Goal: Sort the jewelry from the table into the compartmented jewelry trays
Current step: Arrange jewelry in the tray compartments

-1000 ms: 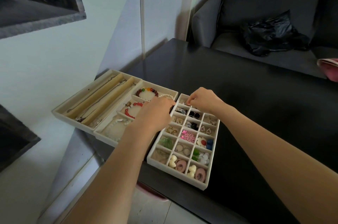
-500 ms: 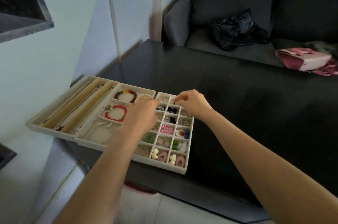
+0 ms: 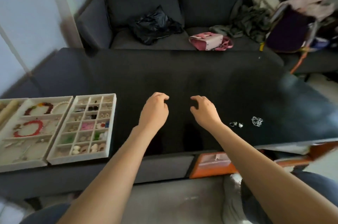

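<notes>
Both hands have left the trays and now hang over the bare middle of the table. At left sit the bracelet tray and small-compartment tray. The left hand and right hand are loosely curled, holding nothing. Right: two small rings and a silver chain (light, slippery, probably tangly; pinch from above).

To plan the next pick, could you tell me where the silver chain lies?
Head view: the silver chain lies on the black table, right of the right hand.
</notes>
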